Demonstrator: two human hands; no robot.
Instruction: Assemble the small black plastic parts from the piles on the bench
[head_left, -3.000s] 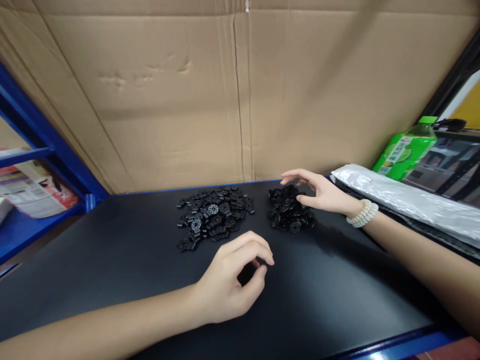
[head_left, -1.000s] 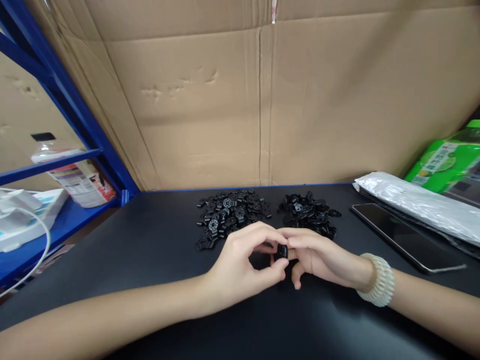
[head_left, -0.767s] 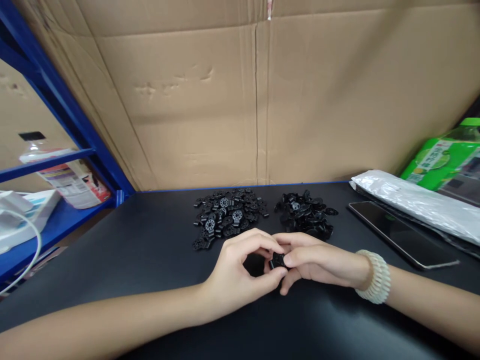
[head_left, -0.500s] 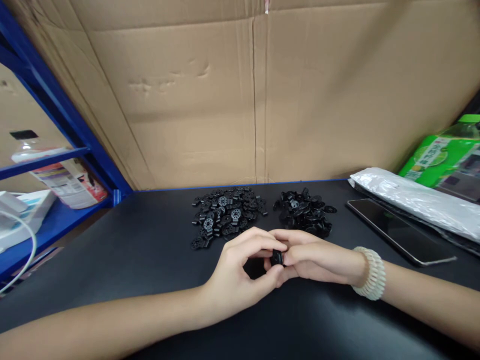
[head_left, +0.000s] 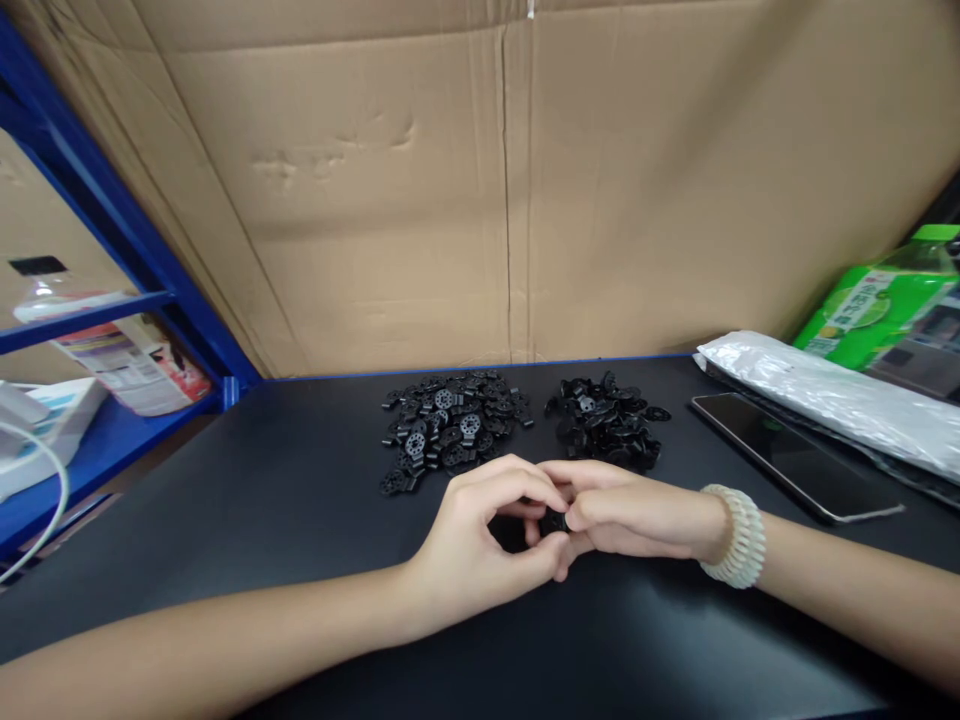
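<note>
Between my two hands is a small black plastic part (head_left: 553, 522), mostly covered by fingers. My left hand (head_left: 487, 545) is closed on it, thumb below and forefinger above. From the other side my right hand (head_left: 622, 510) grips the same part, its thumb pressed against the piece. Just beyond the hands lies a pile of black round perforated plastic pieces with tabs (head_left: 450, 425). A smaller pile of black plastic discs (head_left: 611, 425) lies to its right. The held part's full shape is hidden.
A smartphone (head_left: 787, 455) and a silvery plastic bag (head_left: 825, 395) lie at the right, near a green-labelled bottle (head_left: 870, 305). On the left, a blue shelf frame (head_left: 202, 330) holds another bottle (head_left: 135, 355) and a white box. Cardboard (head_left: 375, 200) stands behind the black tabletop (head_left: 262, 500).
The small black part has turned or tipped between my fingers and shows less of itself. Both hands stay in nearly the same place; the view has shifted slightly.
</note>
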